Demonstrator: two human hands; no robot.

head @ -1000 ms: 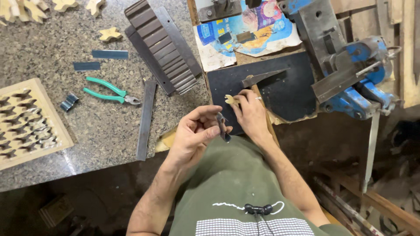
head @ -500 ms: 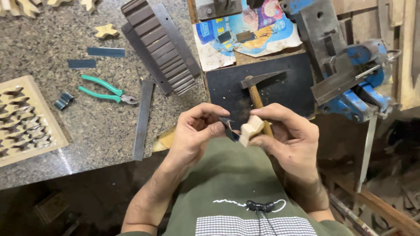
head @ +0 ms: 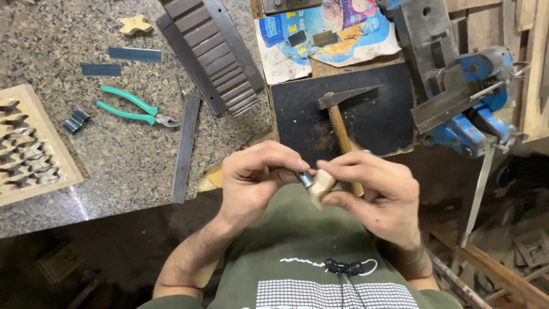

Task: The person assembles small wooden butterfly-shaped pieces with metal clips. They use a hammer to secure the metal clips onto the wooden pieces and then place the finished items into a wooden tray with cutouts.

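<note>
Head view: both hands meet over the person's lap, just off the front edge of the bench (head: pixel 114 171). The right hand (head: pixel 374 191) is closed around a small pale wooden piece (head: pixel 321 184), pinched between thumb and fingers. The left hand (head: pixel 254 177) is curled shut on a thin metal strip (head: pixel 305 178), whose end touches the wood. As far as I can judge, the strip is only starting into the piece; most of the fitting looks undone. A hammer (head: pixel 337 117) lies untouched on the dark mat (head: pixel 377 123) by the front edge, green-handled pliers (head: pixel 134 109) and a flat steel bar (head: pixel 184 149) lie farther left, a wooden tray of shaped pieces (head: pixel 34 146) sits at the left edge, and a blue vise (head: pixel 463 97) stands at the right
</note>
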